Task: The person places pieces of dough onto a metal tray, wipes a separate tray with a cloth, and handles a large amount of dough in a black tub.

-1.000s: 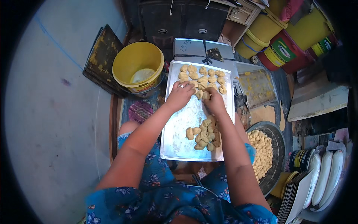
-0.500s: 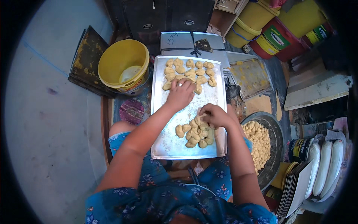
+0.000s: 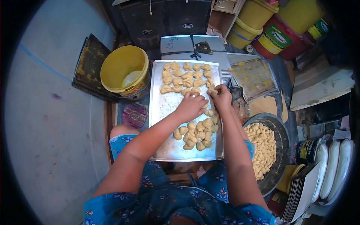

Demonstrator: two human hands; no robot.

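A silver metal tray (image 3: 161, 140) lies in front of me. Pale yellow dough pieces (image 3: 176, 81) stand in rows on its far half, and a loose dough heap (image 3: 195, 135) sits nearer to me. My left hand (image 3: 191, 107), with a ring on one finger, is curled over the middle of the tray, a dough piece (image 3: 205, 105) at its fingertips. By the tray's right edge, my right hand (image 3: 222, 98) pinches another dough piece (image 3: 212, 91) at the end of the rows. A few more pieces lie between the right wrist and the heap.
A dark round basin (image 3: 279, 161) full of small dough pieces stands right of my knee. Left of the tray are a yellow bucket (image 3: 108, 77) and dark stained trays (image 3: 88, 65). A cardboard box (image 3: 172, 45) sits behind it; lidded tubs (image 3: 243, 33) are stacked at the far right.
My left hand has drawn back toward me from the rows. My right hand has moved from the heap away from me to the row's right end. More pieces now lie in the nearest row.
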